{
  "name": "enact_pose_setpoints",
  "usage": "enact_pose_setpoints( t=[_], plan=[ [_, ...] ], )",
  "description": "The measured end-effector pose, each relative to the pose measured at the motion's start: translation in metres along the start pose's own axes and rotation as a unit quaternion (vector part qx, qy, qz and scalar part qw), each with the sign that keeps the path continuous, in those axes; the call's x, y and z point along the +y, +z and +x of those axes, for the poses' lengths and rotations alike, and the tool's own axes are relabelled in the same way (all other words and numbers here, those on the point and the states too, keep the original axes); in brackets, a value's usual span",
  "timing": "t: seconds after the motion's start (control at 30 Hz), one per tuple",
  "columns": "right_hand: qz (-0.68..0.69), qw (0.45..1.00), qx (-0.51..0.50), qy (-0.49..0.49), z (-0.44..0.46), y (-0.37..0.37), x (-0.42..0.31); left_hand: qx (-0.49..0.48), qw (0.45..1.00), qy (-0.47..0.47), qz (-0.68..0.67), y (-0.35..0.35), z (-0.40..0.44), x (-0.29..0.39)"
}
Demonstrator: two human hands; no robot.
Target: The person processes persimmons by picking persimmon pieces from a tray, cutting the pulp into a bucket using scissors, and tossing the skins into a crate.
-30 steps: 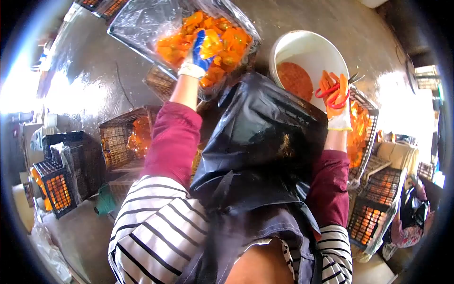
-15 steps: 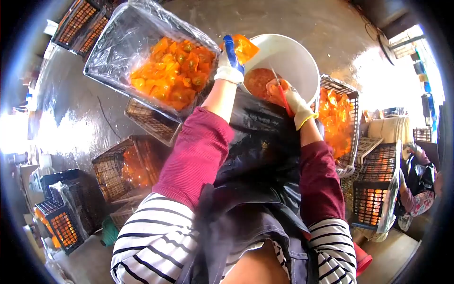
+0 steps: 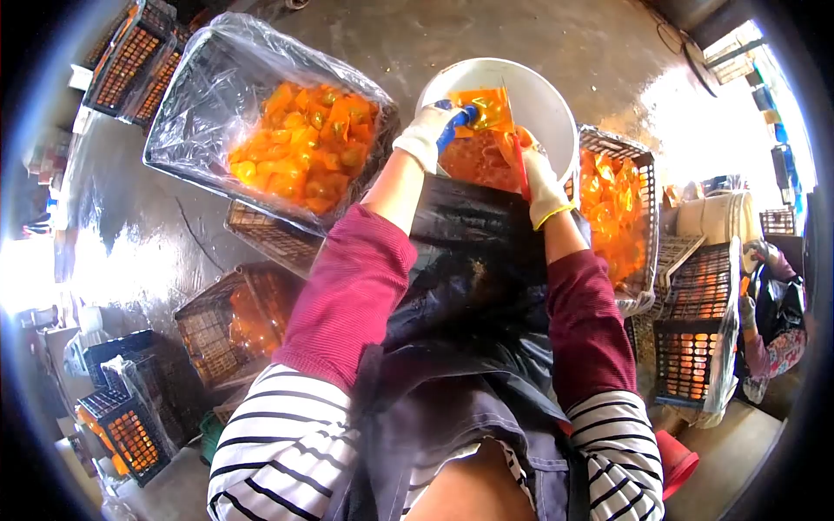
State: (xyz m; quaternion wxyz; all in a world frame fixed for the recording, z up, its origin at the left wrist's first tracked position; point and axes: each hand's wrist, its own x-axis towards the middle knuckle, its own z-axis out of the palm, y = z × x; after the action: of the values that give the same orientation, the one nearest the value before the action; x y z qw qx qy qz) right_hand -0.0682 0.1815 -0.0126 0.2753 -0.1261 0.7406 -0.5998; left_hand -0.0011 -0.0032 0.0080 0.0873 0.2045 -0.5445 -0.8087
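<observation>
My left hand (image 3: 434, 130), in a white and blue glove, grips an orange packet (image 3: 483, 109) above the mouth of a white bucket (image 3: 552, 104). Close to the packet's right lower edge, my right hand (image 3: 537, 178), gloved in white and orange, is closed on red-handled scissors (image 3: 521, 163). The blades are hard to make out against the packet. Reddish-orange contents (image 3: 473, 161) lie inside the bucket. Left of it, a crate lined with clear plastic (image 3: 204, 95) holds many orange packets (image 3: 304, 148).
Right of the bucket is a crate of orange packets (image 3: 612, 217). More crates (image 3: 695, 330) stand farther right, beside a co-worker (image 3: 773, 321). Other crates (image 3: 213, 334) are at the left. A black apron (image 3: 478, 260) covers my lap. A red object (image 3: 676, 464) is at the lower right.
My left hand has moved from the lined crate to over the bucket with an orange packet. My right hand has moved left with the scissors, up to the packet. The view has shifted.
</observation>
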Motion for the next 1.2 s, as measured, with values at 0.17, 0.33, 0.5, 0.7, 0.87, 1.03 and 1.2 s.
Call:
enact_pose_setpoints(
  t=[0.17,0.33,0.5,0.7,0.87,1.03,1.2],
  plan=[
    [0.029,0.999,-0.007,-0.043,-0.002,0.007,-0.003,0.046,0.995,0.038,-0.082,-0.019,0.008,-0.012],
    [-0.082,0.99,-0.066,-0.091,-0.013,0.018,0.001,0.115,0.989,0.086,0.034,-0.024,0.019,-0.024],
    [-0.126,0.989,-0.041,-0.061,-0.017,0.016,-0.012,0.108,0.99,0.087,-0.029,0.003,-0.001,-0.008],
    [-0.153,0.985,-0.034,-0.078,-0.019,0.015,-0.013,0.103,0.993,0.051,0.012,0.006,-0.011,0.006],
    [-0.128,0.989,-0.047,-0.058,-0.014,0.013,-0.009,0.077,0.997,0.03,-0.005,0.005,-0.011,0.008],
    [-0.148,0.98,-0.045,-0.122,-0.005,0.013,0.009,0.08,0.969,0.106,0.208,-0.001,-0.004,0.004],
    [-0.067,0.995,-0.066,0.016,-0.007,0.014,-0.005,-0.048,0.996,0.009,-0.075,-0.01,0.016,-0.021]
  ],
)
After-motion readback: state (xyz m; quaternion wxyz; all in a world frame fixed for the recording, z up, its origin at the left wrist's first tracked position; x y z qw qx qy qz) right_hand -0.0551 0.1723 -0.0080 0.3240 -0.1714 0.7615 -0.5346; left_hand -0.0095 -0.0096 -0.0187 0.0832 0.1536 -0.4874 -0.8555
